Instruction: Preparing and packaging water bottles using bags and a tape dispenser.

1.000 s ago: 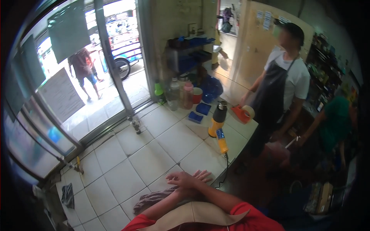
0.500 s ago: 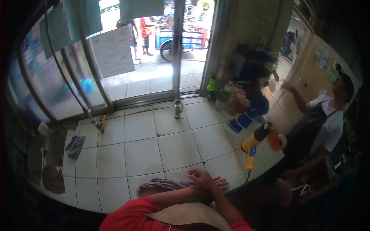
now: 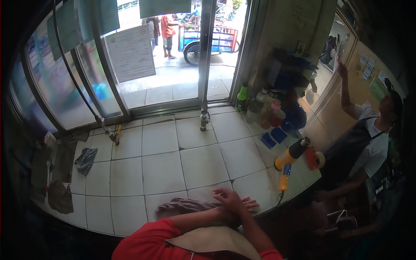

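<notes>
My forearms cross on the white tiled counter [image 3: 163, 166]. My left hand [image 3: 250, 204] lies with fingers spread at the counter's near edge, holding nothing. My right hand [image 3: 224, 197] rests over my left arm, its fingers loosely bent and apart, with nothing visible in them. A crumpled purplish cloth [image 3: 180, 204] lies beneath and behind my left forearm. To the right stand a yellow-and-black heat gun [image 3: 284, 161] with a cord and an orange tape dispenser [image 3: 311, 157].
Bottles [image 3: 253, 106], blue pads [image 3: 273, 138] and pipe fittings [image 3: 203, 122] line the back. A grey rag [image 3: 86, 160] lies left. Beyond glass doors [image 3: 130, 102] are people and a cart [image 3: 208, 39]. An aproned co-worker [image 3: 359, 143] stands right, another person partly hidden below.
My view has swung left, bringing the doors toward the centre. The co-worker's arm has risen toward the doorway and wall. My crossed hands stay on the counter.
</notes>
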The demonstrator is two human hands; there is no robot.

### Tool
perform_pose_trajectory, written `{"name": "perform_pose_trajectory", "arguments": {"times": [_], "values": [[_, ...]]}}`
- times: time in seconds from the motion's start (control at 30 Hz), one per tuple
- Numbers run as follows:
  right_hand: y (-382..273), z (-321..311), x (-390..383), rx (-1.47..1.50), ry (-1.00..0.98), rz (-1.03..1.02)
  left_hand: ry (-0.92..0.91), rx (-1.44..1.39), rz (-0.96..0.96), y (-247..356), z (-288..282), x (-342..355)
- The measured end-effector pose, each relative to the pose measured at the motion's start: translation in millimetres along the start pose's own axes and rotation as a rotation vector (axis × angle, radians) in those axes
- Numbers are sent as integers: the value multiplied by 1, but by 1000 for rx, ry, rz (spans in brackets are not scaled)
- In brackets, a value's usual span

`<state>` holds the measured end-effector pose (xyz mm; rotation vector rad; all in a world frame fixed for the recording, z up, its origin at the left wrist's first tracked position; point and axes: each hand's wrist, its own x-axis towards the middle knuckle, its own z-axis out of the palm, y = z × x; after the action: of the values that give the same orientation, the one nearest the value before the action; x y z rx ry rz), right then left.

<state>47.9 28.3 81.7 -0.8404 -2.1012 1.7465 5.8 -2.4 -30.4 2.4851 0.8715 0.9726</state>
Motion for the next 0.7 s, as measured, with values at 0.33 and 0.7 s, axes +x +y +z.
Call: {"name": "perform_pose_trajectory", "arguments": {"times": [0.33,0.7], "values": [[3,1,-2,8,30,-43,29,-4,52,3,-11,5],[1,-2,-3,-24,15,-17,264,110,80,4,4,12]]}}
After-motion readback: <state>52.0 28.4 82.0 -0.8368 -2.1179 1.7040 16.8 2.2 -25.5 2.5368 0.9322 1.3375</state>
